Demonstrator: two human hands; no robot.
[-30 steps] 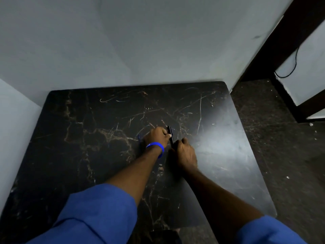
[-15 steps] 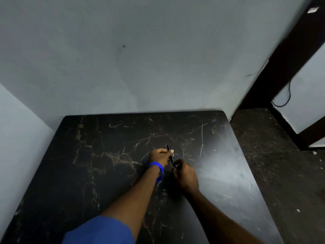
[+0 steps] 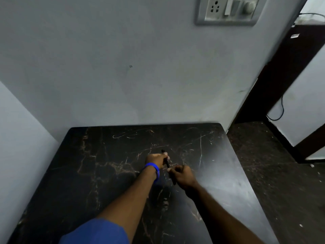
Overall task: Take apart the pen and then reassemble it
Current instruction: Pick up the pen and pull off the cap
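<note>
- Black pen [image 3: 165, 160] is held just above the dark marble-look table [image 3: 98, 173], lower middle of the frame.
- Its upper part is gripped by the left hand [image 3: 155, 160], blue wristband [image 3: 153, 169] worn.
- Lower end is clenched in the right hand [image 3: 182, 176].

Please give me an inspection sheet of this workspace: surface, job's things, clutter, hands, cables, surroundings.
Surface: dark marble-pattern table, scratched.
Job's things: black pen, held above the table between both hands.
Clutter: nothing seen on the table.
Hands: left hand grips the pen's upper part, blue wristband on its wrist; right hand closed on the lower end.
Cables: black cable hanging at right.
Surroundings: grey wall, socket panel, speckled floor.
</note>
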